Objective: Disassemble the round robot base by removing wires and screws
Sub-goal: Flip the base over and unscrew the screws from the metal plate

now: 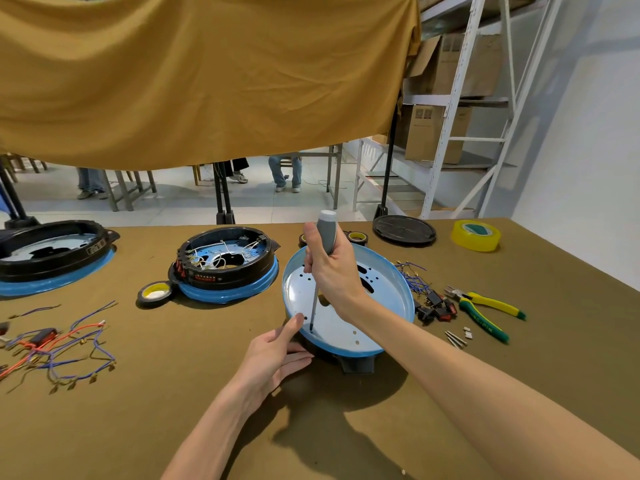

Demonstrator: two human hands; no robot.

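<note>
A round base (388,289) with a blue rim and pale perforated plate lies on the table in front of me, its black housing underneath. My right hand (332,268) grips a grey-handled screwdriver (326,233) held upright, its tip resting in a hole near the plate's front-left edge. My left hand (277,355) holds the base's front-left rim, thumb on top of the edge. A second round base (225,268) with white wires inside stands to the left. A third base (52,258) sits at the far left.
Loose blue and red wires (59,344) lie at the left. Yellow-green pliers (485,310), black switches (436,306), blue wires (412,275) and small screws (457,337) lie to the right. Tape rolls (476,235) (154,294) and a black lid (403,229) sit further back.
</note>
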